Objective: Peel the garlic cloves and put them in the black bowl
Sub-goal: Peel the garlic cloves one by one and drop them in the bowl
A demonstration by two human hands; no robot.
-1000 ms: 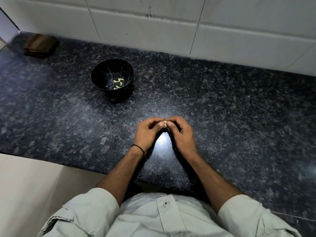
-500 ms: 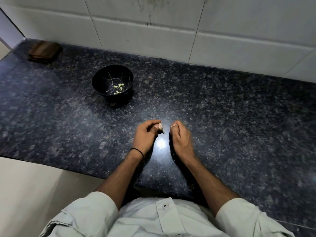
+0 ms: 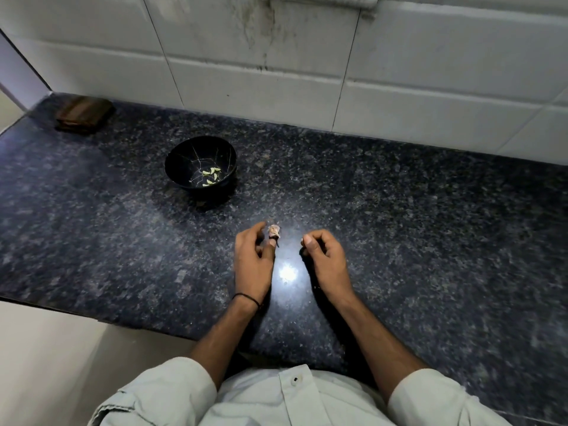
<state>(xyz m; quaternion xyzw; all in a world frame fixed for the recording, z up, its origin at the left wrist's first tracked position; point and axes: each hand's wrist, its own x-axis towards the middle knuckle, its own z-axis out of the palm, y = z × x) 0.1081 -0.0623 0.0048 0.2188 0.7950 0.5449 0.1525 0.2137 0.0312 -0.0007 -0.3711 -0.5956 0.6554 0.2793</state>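
A black bowl (image 3: 200, 162) stands on the dark granite counter (image 3: 399, 226), left of centre, with several pale peeled garlic cloves (image 3: 211, 176) inside. My left hand (image 3: 253, 262) hovers over the counter nearer to me and pinches a small pinkish garlic clove (image 3: 273, 230) at the tip of its thumb. A short gap to the right, my right hand (image 3: 326, 256) has its fingers curled, thumb against forefinger. Nothing shows in that hand.
A brown wooden block (image 3: 83, 113) lies in the far left corner against the white tiled wall (image 3: 307, 72). The counter's front edge (image 3: 92, 315) runs just ahead of my body. A bright light reflection (image 3: 288, 273) sits between my wrists.
My hands were joined on the clove and have pulled apart. The clove stayed with the left hand, the right moved off to the right. The view tilted up.
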